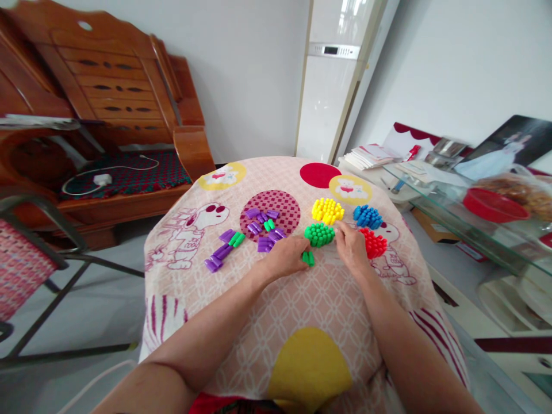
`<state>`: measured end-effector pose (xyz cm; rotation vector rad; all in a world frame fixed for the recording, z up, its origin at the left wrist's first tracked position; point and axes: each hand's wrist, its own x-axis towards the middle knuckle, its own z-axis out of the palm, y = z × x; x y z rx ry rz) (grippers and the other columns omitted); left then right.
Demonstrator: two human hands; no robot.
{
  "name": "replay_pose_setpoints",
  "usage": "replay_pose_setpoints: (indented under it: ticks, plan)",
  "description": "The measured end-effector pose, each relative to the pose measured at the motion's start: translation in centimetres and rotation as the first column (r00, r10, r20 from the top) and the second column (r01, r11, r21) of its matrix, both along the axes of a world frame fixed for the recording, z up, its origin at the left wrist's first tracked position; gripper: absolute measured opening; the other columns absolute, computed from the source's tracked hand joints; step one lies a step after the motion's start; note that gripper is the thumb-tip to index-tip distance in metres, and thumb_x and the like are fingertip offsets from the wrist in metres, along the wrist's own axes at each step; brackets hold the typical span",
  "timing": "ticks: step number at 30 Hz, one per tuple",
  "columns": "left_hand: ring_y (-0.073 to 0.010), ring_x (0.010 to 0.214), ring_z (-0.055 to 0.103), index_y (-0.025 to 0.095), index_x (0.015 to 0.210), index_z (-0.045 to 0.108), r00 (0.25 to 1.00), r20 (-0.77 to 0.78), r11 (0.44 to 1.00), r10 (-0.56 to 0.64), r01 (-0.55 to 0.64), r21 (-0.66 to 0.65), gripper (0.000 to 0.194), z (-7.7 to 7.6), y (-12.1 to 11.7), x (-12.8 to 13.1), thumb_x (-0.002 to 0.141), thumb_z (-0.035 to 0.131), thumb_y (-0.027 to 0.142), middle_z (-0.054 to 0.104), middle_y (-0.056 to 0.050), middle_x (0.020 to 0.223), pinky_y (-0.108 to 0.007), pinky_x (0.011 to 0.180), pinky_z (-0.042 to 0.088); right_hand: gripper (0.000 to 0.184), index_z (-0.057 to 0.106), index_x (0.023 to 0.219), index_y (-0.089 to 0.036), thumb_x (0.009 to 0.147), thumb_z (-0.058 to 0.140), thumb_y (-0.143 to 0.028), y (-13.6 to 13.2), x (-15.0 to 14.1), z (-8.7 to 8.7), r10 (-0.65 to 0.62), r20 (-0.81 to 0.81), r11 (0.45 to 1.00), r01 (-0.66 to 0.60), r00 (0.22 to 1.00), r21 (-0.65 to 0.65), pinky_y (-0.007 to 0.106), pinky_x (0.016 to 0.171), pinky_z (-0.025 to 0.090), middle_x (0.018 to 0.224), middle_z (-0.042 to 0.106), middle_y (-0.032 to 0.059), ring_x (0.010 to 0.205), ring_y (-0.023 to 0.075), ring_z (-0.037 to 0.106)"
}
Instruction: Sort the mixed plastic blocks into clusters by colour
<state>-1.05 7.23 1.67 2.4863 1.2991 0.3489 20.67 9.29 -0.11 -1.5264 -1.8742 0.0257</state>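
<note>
My left hand (290, 255) rests low over the table with its fingers closed at a small pair of green plastic pegs (307, 258). Just above it stands a tight bunch of green pegs (319, 235). My right hand (351, 246) is at that bunch's right edge, fingers curled together; what is between its fingertips is hidden. Beside the right hand is a bunch of red pegs (375, 244). Yellow pegs (328, 211) and blue pegs (367, 217) stand in bunches farther back. To the left of my left hand lie several purple plastic pieces (222, 251), with green ones (237, 239) among them.
A patterned cloth (259, 310) covers the round table. At left are a wooden bench (112, 109) and a metal-framed chair (26, 259). On the right, a glass shelf (474, 213) holds a red bowl (495, 204). A tall white cabinet-like unit (328, 86) stands behind.
</note>
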Motion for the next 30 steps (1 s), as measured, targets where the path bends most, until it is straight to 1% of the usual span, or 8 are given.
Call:
replay_pose_setpoints:
  ticks: [4, 7, 11, 15, 19, 23, 28, 30]
  plan:
    - [-0.0188, 0.079, 0.066, 0.017, 0.096, 0.072, 0.996, 0.087, 1.0, 0.001, 0.0, -0.012, 0.02, -0.1, 0.3, 0.1, 0.076, 0.071, 0.02, 0.072, -0.004, 0.086, -0.026, 0.07, 0.047, 0.031, 0.071, 0.087, -0.018, 0.094, 0.046, -0.033, -1.7, -0.4, 0.9, 0.006, -0.025, 0.999, -0.005, 1.0, 0.037, 0.028, 0.068, 0.043, 0.08, 0.074, 0.0099, 0.071, 0.02, 0.064]
    - [-0.0157, 0.075, 0.066, 0.016, 0.091, 0.071, 0.976, 0.22, 0.997, -0.004, 0.021, -0.075, 0.018, -0.1, 0.3, 0.3, 0.074, 0.069, 0.014, 0.071, -0.002, 0.081, -0.023, 0.065, 0.046, 0.031, 0.068, 0.068, -0.019, 0.091, 0.056, -0.035, -2.9, -1.3, 1.3, 0.095, -0.013, 0.986, -0.096, 0.995, -0.133, 0.027, 0.06, 0.037, 0.065, 0.069, 0.005, 0.06, 0.0158, 0.058]
    - [-0.014, 0.069, 0.065, 0.016, 0.082, 0.069, 0.95, 0.311, 0.985, 0.018, 0.037, -0.169, 0.011, -0.5, 0.2, 0.6, 0.071, 0.072, 0.015, 0.069, 0.001, 0.073, -0.021, 0.061, 0.045, 0.024, 0.069, 0.064, -0.018, 0.082, 0.07, -0.032, -3.5, -2.3, 1.5, 0.178, -0.044, 0.883, -0.18, 0.983, -0.434, 0.025, 0.055, 0.034, 0.061, 0.068, 0.0028, 0.06, 0.0155, 0.06]
    - [-0.0143, 0.068, 0.067, 0.017, 0.08, 0.068, 0.919, 0.386, 0.965, 0.083, 0.023, -0.262, 0.013, -1.1, 0.3, 0.9, 0.068, 0.073, 0.015, 0.069, 0.002, 0.071, -0.021, 0.059, 0.045, 0.017, 0.072, 0.067, -0.017, 0.079, 0.073, -0.03, -3.4, -2.1, 1.6, 0.15, -0.174, 0.793, -0.224, 0.973, -0.567, 0.023, 0.051, 0.036, 0.057, 0.065, 0.0004, 0.055, 0.0139, 0.06]
    - [-0.0152, 0.067, 0.069, 0.016, 0.08, 0.068, 0.875, 0.459, 0.949, 0.153, -0.001, -0.314, 0.014, -1.3, 0.3, 1.2, 0.066, 0.073, 0.015, 0.068, 0.002, 0.069, -0.021, 0.057, 0.046, 0.013, 0.072, 0.078, -0.017, 0.08, 0.071, -0.03, -3.2, -1.4, 1.4, 0.031, -0.328, 0.672, -0.263, 0.944, -0.692, 0.021, 0.039, 0.035, 0.054, 0.061, -0.0023, 0.043, 0.0115, 0.056]
    - [-0.014, 0.064, 0.068, 0.016, 0.08, 0.067, 0.839, 0.512, 0.936, 0.185, 0.008, -0.351, 0.014, -1.2, 0.1, 1.6, 0.067, 0.071, 0.014, 0.068, 0.002, 0.07, -0.02, 0.056, 0.046, 0.012, 0.067, 0.078, -0.017, 0.075, 0.074, -0.026, -3.0, -1.0, 1.0, -0.037, -0.419, 0.598, -0.316, 0.907, -0.737, 0.019, 0.032, 0.033, 0.053, 0.059, -0.0044, 0.038, 0.0097, 0.052]
    - [-0.0118, 0.064, 0.065, 0.016, 0.077, 0.066, 0.818, 0.554, 0.961, 0.154, 0.006, -0.276, 0.012, -0.7, -0.2, 1.9, 0.067, 0.068, 0.011, 0.069, 0.002, 0.071, -0.02, 0.061, 0.049, 0.014, 0.062, 0.073, -0.017, 0.071, 0.074, -0.023, -3.2, -1.2, 1.1, -0.034, -0.503, 0.591, -0.389, 0.863, -0.707, 0.018, 0.03, 0.032, 0.052, 0.06, -0.0046, 0.036, 0.009, 0.052]
    - [-0.0116, 0.065, 0.063, 0.017, 0.077, 0.066, 0.804, 0.579, 0.971, 0.135, 0.009, -0.239, 0.01, -0.5, -0.2, 1.8, 0.068, 0.067, 0.011, 0.067, 0.002, 0.069, -0.021, 0.062, 0.049, 0.012, 0.064, 0.073, -0.017, 0.071, 0.072, -0.025, -3.2, -1.0, 1.3, -0.021, -0.55, 0.609, -0.425, 0.835, -0.669, 0.018, 0.031, 0.033, 0.052, 0.062, -0.0036, 0.037, 0.0098, 0.053]
